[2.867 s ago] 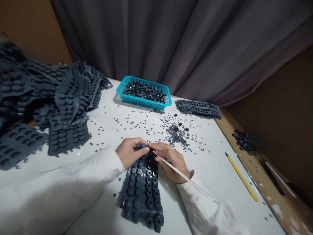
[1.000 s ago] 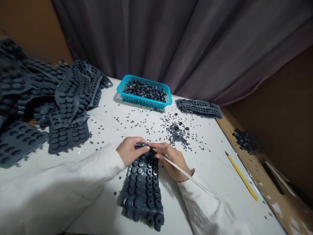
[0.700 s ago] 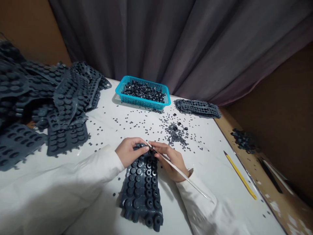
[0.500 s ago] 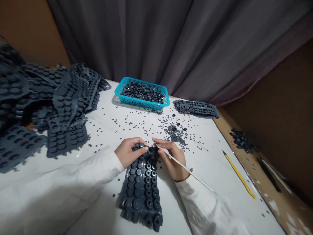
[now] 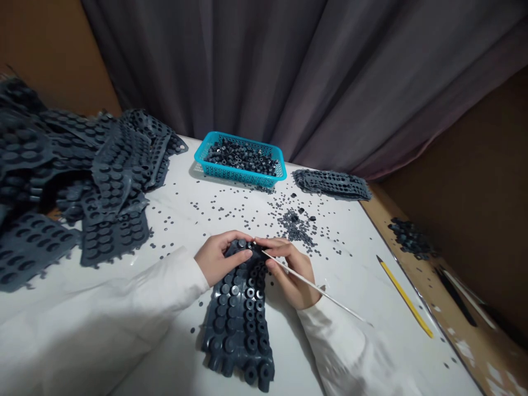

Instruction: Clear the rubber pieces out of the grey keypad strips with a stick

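Note:
A dark grey rubber sheet (image 5: 237, 316) with rows of round raised studs lies lengthwise in front of me, its far end lifted and bent. My left hand (image 5: 220, 257) pinches that far end, thumb on top and fingers behind. From the right, my right hand (image 5: 295, 275) grips a thin white stick (image 5: 313, 285) between thumb and fingers. The stick's tip meets the sheet's far right corner; the exact contact is hidden by the fingers. Studs in the right-hand rows show open holes, while those on the left look capped.
A blue basket (image 5: 241, 174) full of small dark rubber pieces stands at the back. More studded sheets (image 5: 119, 165) heap up on the left. A stacked strip bundle (image 5: 332, 184), scattered small discs (image 5: 297, 228) and a yellow craft knife (image 5: 406, 298) lie to the right.
My right fingers have closed in toward the left hand, and the stick's tip has shifted slightly left and down against the sheet's far end. Both hands keep their hold.

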`<state>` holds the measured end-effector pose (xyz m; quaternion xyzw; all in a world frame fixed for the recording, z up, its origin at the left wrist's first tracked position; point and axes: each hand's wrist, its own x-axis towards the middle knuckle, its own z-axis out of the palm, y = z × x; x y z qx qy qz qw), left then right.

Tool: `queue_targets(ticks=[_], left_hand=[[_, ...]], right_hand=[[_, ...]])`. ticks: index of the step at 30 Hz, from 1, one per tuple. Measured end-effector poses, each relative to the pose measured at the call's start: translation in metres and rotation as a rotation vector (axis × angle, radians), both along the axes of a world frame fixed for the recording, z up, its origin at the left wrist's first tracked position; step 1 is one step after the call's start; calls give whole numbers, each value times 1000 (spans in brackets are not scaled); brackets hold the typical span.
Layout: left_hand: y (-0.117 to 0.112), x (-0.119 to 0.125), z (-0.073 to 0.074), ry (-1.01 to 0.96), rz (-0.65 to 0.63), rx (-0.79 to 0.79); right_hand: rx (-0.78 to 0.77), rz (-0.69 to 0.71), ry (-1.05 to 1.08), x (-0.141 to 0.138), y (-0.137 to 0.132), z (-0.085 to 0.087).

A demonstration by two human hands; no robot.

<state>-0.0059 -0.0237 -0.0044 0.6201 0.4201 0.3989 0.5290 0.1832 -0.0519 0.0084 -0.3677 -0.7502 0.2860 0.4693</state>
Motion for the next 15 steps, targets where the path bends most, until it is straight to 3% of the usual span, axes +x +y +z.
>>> queue_targets(ticks=[8,15], left_hand=[[1,0,-3,34,30,-15],[1,0,-4,39,35,-9]], right_hand=[[-21,-46,22,-1,1,0],[-23,14,30,-2,0,5]])
